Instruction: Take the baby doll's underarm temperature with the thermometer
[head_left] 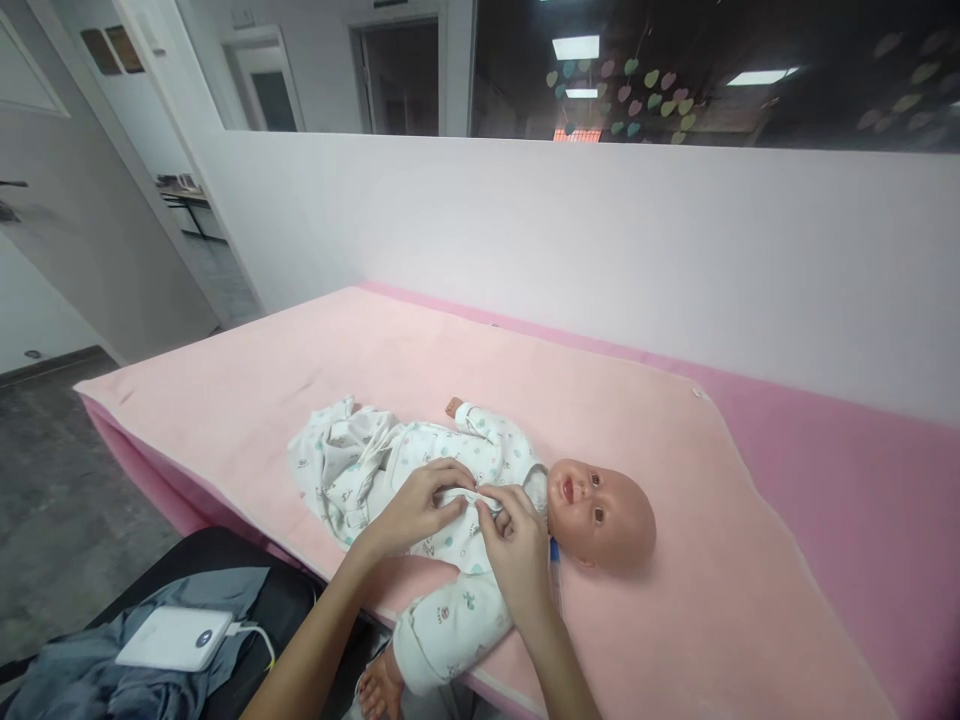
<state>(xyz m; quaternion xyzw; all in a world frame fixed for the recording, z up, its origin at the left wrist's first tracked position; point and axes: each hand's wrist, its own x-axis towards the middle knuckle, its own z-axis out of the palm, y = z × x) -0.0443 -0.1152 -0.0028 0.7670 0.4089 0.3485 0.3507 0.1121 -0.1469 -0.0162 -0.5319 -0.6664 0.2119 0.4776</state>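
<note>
- The doll (600, 510) lies face up on a pink sheet (300, 345).
- The shirt (424, 447) is on the doll.
- The left hand (421, 508) pinches the shirt's front at the doll's chest.
- The right hand (519, 545) pinches it too, nearer the doll's head.
- A white wall (600, 250) stands beyond the doll.

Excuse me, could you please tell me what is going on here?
A person is handling the clothing on a baby doll. The left hand and right hand meet at the doll's chest, pinching a fold of the white patterned clothing. The doll lies on a pink cover, its head beyond the right hand, and the fabric farther down its body is bunched. Beside the person, a white device with a cable lies on grey cloth.
</note>
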